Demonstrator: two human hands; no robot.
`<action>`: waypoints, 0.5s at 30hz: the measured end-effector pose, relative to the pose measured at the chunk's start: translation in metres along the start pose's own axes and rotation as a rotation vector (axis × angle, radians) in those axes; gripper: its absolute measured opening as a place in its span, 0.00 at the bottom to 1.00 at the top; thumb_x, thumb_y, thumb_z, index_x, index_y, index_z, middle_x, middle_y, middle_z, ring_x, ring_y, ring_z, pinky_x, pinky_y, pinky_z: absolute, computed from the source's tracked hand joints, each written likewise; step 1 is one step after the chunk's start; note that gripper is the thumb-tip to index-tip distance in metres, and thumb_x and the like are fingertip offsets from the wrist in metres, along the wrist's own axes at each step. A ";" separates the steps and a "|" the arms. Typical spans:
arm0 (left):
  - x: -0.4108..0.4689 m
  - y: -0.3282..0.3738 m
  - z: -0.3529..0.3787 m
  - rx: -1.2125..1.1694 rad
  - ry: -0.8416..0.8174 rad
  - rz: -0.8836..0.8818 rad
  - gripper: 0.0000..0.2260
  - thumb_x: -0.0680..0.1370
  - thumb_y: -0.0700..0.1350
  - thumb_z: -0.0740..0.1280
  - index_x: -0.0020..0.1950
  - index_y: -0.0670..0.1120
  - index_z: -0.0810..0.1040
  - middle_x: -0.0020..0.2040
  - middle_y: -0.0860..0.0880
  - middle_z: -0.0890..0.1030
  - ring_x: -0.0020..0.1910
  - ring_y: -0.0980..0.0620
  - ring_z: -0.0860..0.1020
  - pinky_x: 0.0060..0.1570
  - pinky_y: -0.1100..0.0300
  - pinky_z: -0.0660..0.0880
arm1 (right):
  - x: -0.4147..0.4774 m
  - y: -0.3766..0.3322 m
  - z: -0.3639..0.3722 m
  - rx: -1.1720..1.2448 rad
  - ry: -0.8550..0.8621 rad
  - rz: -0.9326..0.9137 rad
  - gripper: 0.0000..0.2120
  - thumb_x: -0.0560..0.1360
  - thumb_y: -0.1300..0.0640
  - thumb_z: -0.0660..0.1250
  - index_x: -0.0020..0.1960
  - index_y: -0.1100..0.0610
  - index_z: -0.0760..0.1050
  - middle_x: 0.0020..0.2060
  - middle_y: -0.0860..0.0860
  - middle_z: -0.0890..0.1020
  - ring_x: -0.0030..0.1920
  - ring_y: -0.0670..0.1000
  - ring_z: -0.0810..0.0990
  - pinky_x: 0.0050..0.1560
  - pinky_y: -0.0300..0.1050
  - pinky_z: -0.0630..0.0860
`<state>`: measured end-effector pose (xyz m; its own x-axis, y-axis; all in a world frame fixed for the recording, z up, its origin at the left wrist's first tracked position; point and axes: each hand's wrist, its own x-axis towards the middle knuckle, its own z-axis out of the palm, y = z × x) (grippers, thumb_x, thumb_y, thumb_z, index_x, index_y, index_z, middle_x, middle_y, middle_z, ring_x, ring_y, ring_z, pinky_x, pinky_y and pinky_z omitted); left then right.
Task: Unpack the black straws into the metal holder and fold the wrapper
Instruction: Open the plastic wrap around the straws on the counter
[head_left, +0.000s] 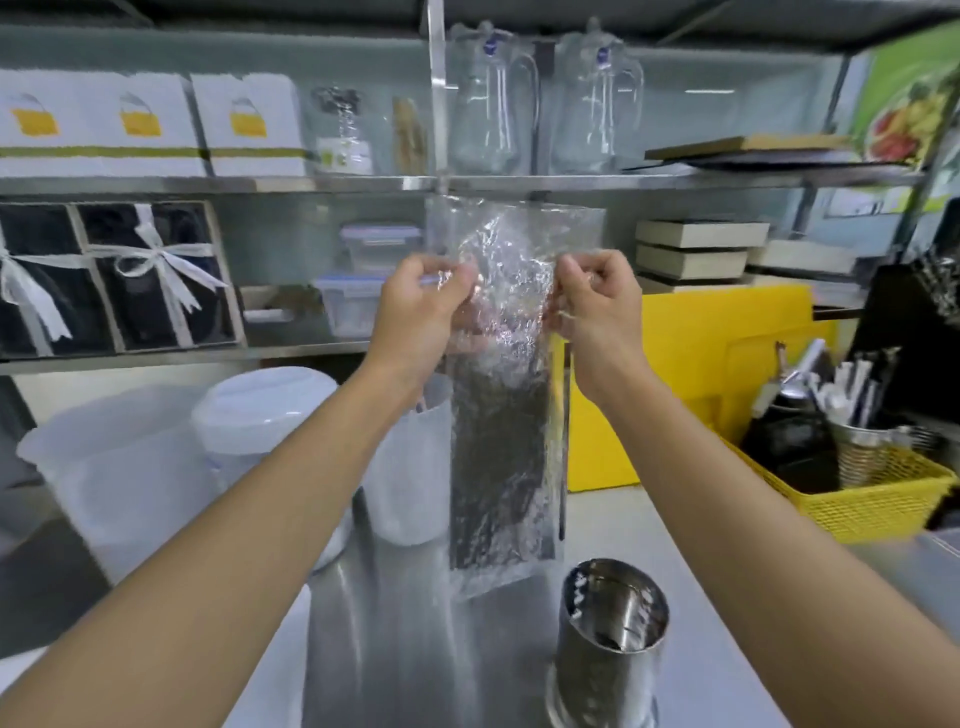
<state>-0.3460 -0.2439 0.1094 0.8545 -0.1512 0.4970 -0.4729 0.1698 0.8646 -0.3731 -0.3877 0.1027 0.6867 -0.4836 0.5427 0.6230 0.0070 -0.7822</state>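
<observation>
A clear crinkled plastic wrapper (511, 244) hangs upright above the steel counter, with a bundle of black straws (501, 467) filling its lower part. My left hand (423, 306) pinches the wrapper's left side near the top. My right hand (597, 306) pinches its right side at the same height. The wrapper's bottom edge hovers just above the counter. The metal holder (613, 639), a shiny cylinder, stands on the counter to the lower right of the wrapper and looks empty inside.
White plastic tubs (130, 467) and a lidded container (265, 410) stand on the left. A yellow basket (878, 499) with utensils and wrapped straws sits on the right, yellow boards (727, 332) behind. Shelves above hold glass jugs (493, 104) and boxes (249, 124).
</observation>
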 end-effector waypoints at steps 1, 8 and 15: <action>-0.001 0.000 0.011 -0.007 -0.036 -0.010 0.03 0.77 0.44 0.66 0.47 0.46 0.72 0.30 0.54 0.82 0.30 0.58 0.80 0.25 0.62 0.76 | 0.005 -0.002 -0.011 0.000 0.016 -0.008 0.07 0.78 0.61 0.62 0.42 0.57 0.67 0.26 0.49 0.72 0.22 0.43 0.71 0.24 0.42 0.70; -0.006 -0.019 0.100 -0.016 -0.051 -0.085 0.04 0.76 0.39 0.66 0.44 0.46 0.73 0.37 0.49 0.83 0.32 0.55 0.81 0.32 0.59 0.80 | 0.043 -0.008 -0.097 -0.062 -0.048 -0.035 0.06 0.78 0.61 0.61 0.43 0.55 0.67 0.31 0.50 0.72 0.25 0.45 0.73 0.27 0.41 0.74; -0.026 -0.064 0.195 -0.070 0.084 -0.252 0.02 0.76 0.40 0.67 0.44 0.45 0.75 0.41 0.46 0.81 0.33 0.54 0.81 0.29 0.60 0.80 | 0.059 0.015 -0.189 -0.159 -0.066 0.047 0.05 0.79 0.61 0.59 0.44 0.56 0.66 0.31 0.52 0.74 0.25 0.46 0.75 0.26 0.41 0.73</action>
<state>-0.3804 -0.4410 0.0558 0.9594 -0.1161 0.2569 -0.2300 0.2044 0.9515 -0.3942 -0.5815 0.0649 0.7397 -0.4278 0.5195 0.5265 -0.1128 -0.8427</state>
